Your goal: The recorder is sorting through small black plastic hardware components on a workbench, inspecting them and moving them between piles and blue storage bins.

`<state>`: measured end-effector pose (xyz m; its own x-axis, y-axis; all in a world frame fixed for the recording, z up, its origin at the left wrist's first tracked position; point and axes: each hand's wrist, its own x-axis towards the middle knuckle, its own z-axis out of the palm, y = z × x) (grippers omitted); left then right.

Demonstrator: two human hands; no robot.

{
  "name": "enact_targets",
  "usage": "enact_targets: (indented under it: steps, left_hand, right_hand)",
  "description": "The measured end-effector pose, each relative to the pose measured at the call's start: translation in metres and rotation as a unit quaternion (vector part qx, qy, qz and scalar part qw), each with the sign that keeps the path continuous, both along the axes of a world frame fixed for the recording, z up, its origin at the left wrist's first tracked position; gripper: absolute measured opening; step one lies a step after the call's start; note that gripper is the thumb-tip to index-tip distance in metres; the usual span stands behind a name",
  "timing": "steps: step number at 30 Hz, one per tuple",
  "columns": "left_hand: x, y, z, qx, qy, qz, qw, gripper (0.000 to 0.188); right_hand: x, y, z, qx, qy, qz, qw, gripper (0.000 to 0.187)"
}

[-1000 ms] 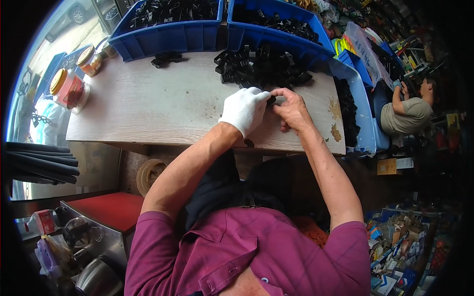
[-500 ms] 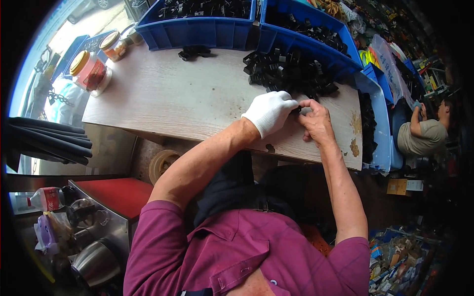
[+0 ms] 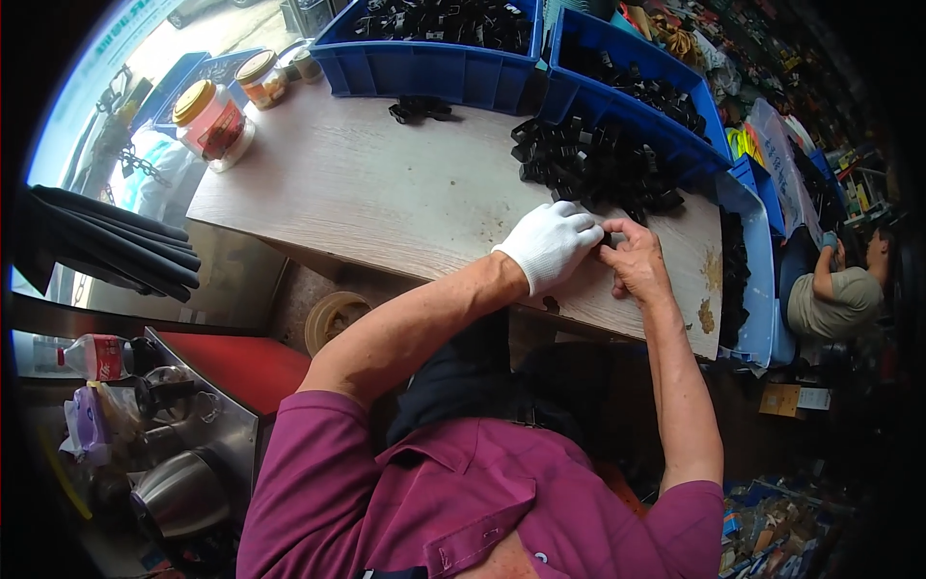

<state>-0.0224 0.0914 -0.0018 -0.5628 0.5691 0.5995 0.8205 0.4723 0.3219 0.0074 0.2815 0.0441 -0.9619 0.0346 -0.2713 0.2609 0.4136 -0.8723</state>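
Note:
My left hand (image 3: 552, 245), in a white knitted glove, and my bare right hand (image 3: 639, 262) meet over the right part of the wooden table (image 3: 386, 183). Both have their fingers pinched around a small black piece (image 3: 606, 238), mostly covered by the fingertips; its exact kind does not show. Just beyond them lies a heap of black parts (image 3: 588, 159), some with shiny bits. A smaller cluster of black parts (image 3: 421, 109) sits apart near the far edge.
Along the far edge stand blue bins (image 3: 424, 72) full of black parts. A pale blue bin (image 3: 757, 280) adjoins the right edge. Lidded jars (image 3: 212, 130) occupy the far left corner. A red-topped cabinet (image 3: 231, 372) is at the left. Another person (image 3: 834, 294) sits at the far right.
The whole view has shifted, so the table and bins appear further right and slightly lower. Both hands stay together on the small black piece, with little change in their grip.

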Motion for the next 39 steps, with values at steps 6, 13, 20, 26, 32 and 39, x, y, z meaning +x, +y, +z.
enact_targets:
  steps: [6, 13, 20, 26, 32, 39]
  left_hand:
    - [-0.041, -0.059, 0.027, 0.136, 0.068, 0.170, 0.974, 0.039]
    - [-0.134, -0.188, -0.007, -0.032, 0.052, 0.429, 0.901, 0.023]
    - [-0.126, -0.191, -0.005, -0.025, 0.149, 0.377, 0.914, 0.017]
    - [-0.093, -0.171, 0.015, 0.006, 0.216, 0.278, 0.936, 0.016]
    - [-0.038, -0.144, 0.013, -0.092, 0.087, 0.158, 0.979, 0.013]
    - [-0.036, -0.134, 0.015, -0.028, 0.081, 0.142, 0.986, 0.018]
  right_hand:
    - [0.008, 0.000, -0.002, 0.011, 0.017, -0.034, 0.999, 0.033]
    - [0.008, -0.002, -0.007, -0.034, 0.054, -0.057, 0.996, 0.025]
    - [0.009, 0.006, -0.010, -0.069, 0.066, -0.067, 0.993, 0.029]
    - [0.011, 0.019, -0.006, -0.175, 0.022, -0.110, 0.978, 0.038]
    - [0.005, 0.079, 0.001, -0.175, 0.056, -0.268, 0.946, 0.035]
    - [-0.006, 0.119, -0.002, -0.119, 0.125, -0.427, 0.888, 0.038]
